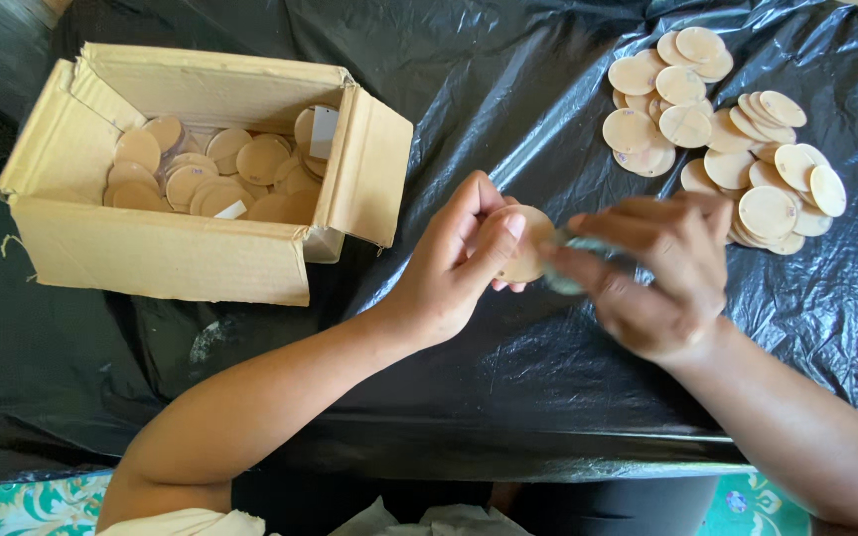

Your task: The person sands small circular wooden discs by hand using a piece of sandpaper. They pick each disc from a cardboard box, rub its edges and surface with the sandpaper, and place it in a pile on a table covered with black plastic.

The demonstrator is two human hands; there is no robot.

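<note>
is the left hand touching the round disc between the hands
Touching. The head view shows the left hand with its thumb and fingers pressed on the edge of the round tan disc.

A small home workshop for handwork: black plastic sheet spread over the surface, a worn cardboard box of wooden discs, loose discs piled nearby, patterned green floor.
</note>
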